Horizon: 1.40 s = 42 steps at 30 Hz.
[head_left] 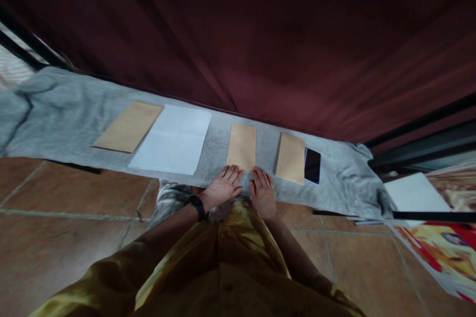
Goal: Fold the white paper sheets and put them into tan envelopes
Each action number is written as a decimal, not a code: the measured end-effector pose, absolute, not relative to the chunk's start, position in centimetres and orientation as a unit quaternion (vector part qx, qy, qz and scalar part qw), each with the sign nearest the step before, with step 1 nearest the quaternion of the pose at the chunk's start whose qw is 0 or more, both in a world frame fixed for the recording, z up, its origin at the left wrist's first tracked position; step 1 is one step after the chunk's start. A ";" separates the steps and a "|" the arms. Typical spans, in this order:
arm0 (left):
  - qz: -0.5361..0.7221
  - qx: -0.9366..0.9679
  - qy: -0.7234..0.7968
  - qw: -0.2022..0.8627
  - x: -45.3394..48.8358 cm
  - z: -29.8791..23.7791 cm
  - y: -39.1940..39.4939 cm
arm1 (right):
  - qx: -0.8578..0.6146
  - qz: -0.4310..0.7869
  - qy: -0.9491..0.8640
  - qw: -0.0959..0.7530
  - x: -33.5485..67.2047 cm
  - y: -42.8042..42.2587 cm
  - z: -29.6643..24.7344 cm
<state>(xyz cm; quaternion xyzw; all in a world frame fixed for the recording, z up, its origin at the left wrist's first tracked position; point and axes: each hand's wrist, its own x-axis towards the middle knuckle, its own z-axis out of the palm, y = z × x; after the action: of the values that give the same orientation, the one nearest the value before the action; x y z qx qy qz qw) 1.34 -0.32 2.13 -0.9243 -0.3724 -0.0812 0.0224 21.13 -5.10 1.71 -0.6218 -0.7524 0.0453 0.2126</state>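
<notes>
A brown envelope (242, 144) lies flat on the grey cloth in front of me. My left hand (227, 183) rests palm down at its near left corner, with the fingers stretched out over the edge. At the near right corner my right hand (263, 189) lies flat, fingers extended beside or on the paper's edge. White paper (174, 138) is spread to the left, and a second brown envelope (130, 126) sits beyond it, touching or close to it. To the right is a pale brown stack of envelopes (291, 158), next to a dark-screened phone (313, 165).
The grey cloth (70, 114) covers a narrow bench-like surface. A dark red curtain (238, 34) hangs along its far side. Black bars (427, 148) stand at the right, near a white sheet (416, 192) and a colourful printed box or bag (446, 252). Brown tiles (74, 193) cover the floor.
</notes>
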 end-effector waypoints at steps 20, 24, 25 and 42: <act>-0.115 -0.913 -0.391 0.024 1.3 1.6 -0.6 | -0.686 0.094 -0.677 0.251 20.4 -2.9 2.3; -0.131 -0.905 -0.404 0.019 1.3 1.5 -0.8 | -0.704 0.188 -0.604 0.323 20.2 -0.6 3.0; -0.136 -0.904 -0.406 0.020 1.3 1.4 -0.8 | -0.711 0.230 -0.567 0.347 20.3 -0.1 3.2; -0.178 -0.900 -0.398 0.007 0.9 0.6 -0.7 | -0.638 0.513 -0.353 0.452 18.6 1.5 2.6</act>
<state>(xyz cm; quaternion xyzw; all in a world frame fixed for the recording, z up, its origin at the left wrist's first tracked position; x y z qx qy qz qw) 0.88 -0.74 0.57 -0.9001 -0.3978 -0.1777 0.0074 18.61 1.53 2.60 -0.6382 -0.3534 0.5134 0.4520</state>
